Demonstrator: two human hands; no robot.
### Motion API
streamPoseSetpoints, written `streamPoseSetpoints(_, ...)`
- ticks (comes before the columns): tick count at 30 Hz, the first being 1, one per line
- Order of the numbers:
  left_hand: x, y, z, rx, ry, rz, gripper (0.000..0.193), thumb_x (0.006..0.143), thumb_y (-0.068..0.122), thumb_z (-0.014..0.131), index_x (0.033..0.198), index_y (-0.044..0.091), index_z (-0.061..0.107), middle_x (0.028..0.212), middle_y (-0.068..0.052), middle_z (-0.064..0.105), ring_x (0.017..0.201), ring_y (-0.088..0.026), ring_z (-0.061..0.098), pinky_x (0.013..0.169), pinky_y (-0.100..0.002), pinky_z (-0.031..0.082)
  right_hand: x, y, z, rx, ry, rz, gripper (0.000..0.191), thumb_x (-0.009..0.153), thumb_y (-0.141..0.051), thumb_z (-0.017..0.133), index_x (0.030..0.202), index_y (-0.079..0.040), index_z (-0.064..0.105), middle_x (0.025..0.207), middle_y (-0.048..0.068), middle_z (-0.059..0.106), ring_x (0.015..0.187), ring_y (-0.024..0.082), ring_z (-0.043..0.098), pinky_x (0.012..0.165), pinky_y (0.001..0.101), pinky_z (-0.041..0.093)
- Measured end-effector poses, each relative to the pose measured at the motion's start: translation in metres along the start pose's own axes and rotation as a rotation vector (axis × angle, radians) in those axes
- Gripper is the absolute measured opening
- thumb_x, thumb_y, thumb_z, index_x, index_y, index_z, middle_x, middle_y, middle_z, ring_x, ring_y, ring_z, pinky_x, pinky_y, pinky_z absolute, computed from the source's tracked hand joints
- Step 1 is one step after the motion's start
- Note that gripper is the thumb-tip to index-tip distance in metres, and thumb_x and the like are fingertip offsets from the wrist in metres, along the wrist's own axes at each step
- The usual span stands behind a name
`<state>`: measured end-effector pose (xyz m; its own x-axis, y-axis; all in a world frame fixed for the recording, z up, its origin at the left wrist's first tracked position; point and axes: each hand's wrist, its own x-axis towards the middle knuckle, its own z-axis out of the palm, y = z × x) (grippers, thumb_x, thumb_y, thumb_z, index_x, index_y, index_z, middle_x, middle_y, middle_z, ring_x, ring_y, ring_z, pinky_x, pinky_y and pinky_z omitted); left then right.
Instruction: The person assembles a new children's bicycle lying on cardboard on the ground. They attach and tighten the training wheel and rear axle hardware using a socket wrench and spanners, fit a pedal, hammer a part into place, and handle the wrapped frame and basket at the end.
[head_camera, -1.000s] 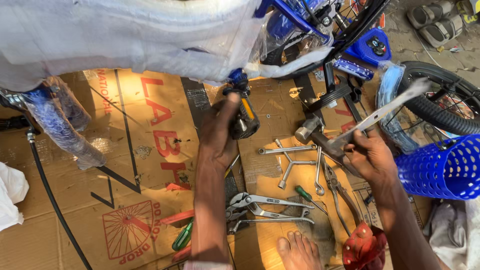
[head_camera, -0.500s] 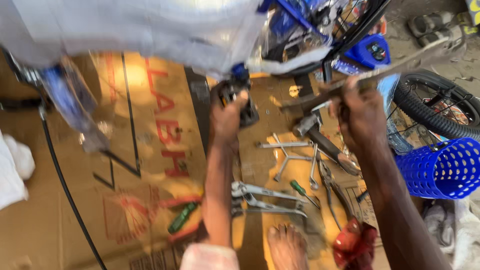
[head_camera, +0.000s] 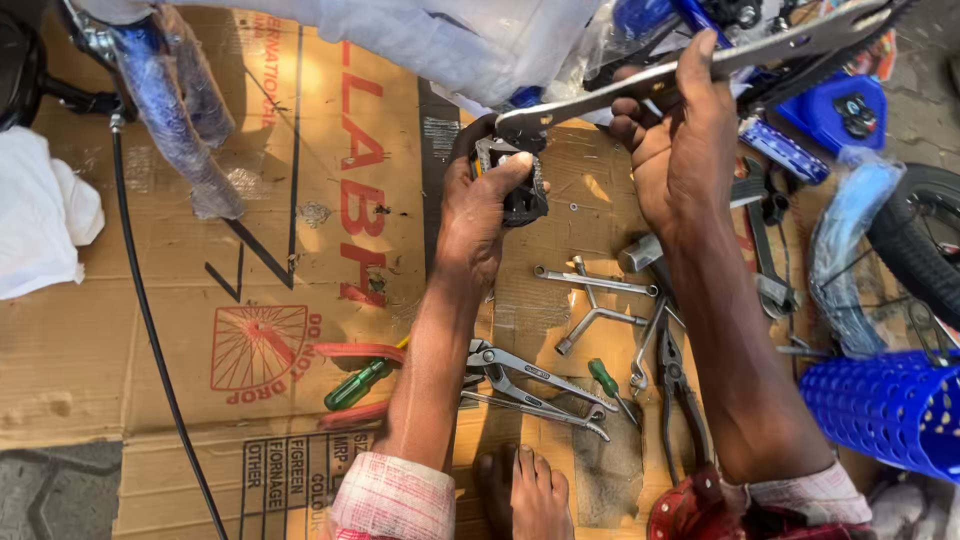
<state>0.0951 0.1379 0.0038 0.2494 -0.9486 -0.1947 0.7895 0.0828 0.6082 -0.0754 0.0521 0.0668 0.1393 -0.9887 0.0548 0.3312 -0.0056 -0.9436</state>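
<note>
Gripping a black pedal (head_camera: 515, 180) at upper centre, the left hand (head_camera: 480, 215) closes on it; the right hand (head_camera: 685, 150) clasps a long wrench (head_camera: 700, 60) reaching it. Below, flattened cardboard (head_camera: 300, 250) covers the ground, strewn with pliers (head_camera: 540, 385), screwdrivers (head_camera: 355, 385) and spanners (head_camera: 595, 295); blue basket (head_camera: 890, 410) lower right.

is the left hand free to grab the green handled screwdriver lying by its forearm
Probably not as things stand: the left hand is wrapped around the black pedal up at the bike. The green-handled screwdriver lies uncovered on the cardboard beside that forearm, so only the grip stops it.
</note>
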Motion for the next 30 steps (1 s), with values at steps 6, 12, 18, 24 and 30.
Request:
streamPoseSetpoints(6, -0.004, 0.002, 0.006, -0.003, 0.055, -0.052, 0.062, 0.081, 0.000, 0.069, 0.140, 0.008, 0.050, 0.103, -0.011, 0.069, 0.080, -0.020, 0.071, 0.067, -0.033, 0.063, -0.002, -0.001, 0.003, 0.109, -0.009, 0.131, 0.042, 0.105, -0.047, 0.062, 0.117, -0.007, 0.053, 0.101, 0.009, 0.069, 0.087, 0.017, 0.067, 0.081, 0.0318, 0.058)
streamPoseSetpoints(12, -0.001, 0.002, 0.005, 0.085, 0.069, -0.025, 0.051, 0.082, -0.001, 0.071, 0.130, -0.001, 0.057, 0.104, -0.012, 0.070, 0.080, -0.020, 0.072, 0.069, -0.034, 0.063, -0.002, -0.030, 0.056, -0.370, -0.107, -0.132, 0.032, 0.103, -0.043, 0.064, 0.104, -0.012, 0.057, 0.090, 0.009, 0.076, 0.073, 0.016, 0.073, 0.063, 0.0320, 0.061)
streamPoseSetpoints(18, 0.001, 0.000, -0.003, 0.040, -0.022, -0.031, 0.047, 0.085, 0.002, 0.074, 0.130, -0.004, 0.060, 0.102, -0.014, 0.068, 0.079, -0.021, 0.071, 0.069, -0.034, 0.064, 0.001, -0.021, 0.085, -0.472, -0.069, -0.228, 0.029, 0.102, -0.040, 0.063, 0.101, -0.012, 0.058, 0.083, 0.004, 0.074, 0.066, 0.013, 0.071, 0.057, 0.0294, 0.058)
streamPoseSetpoints(24, -0.002, 0.000, -0.008, -0.007, -0.032, -0.007, 0.052, 0.082, 0.005, 0.073, 0.131, -0.001, 0.055, 0.104, -0.011, 0.068, 0.078, -0.022, 0.073, 0.068, -0.034, 0.065, -0.004, 0.022, 0.013, 0.291, 0.237, 0.191, 0.021, 0.105, -0.030, 0.058, 0.100, -0.010, 0.058, 0.090, 0.006, 0.066, 0.082, 0.017, 0.065, 0.077, 0.0339, 0.057)
streamPoseSetpoints(30, 0.003, -0.011, -0.013, -0.053, -0.038, 0.008, 0.060, 0.082, 0.005, 0.074, 0.138, 0.002, 0.053, 0.104, -0.009, 0.067, 0.078, -0.020, 0.071, 0.069, -0.035, 0.064, -0.004, 0.023, 0.031, 0.095, 0.311, 0.077, 0.034, 0.101, -0.040, 0.063, 0.084, -0.011, 0.059, 0.069, 0.001, 0.062, 0.060, 0.014, 0.061, 0.056, 0.0327, 0.050)
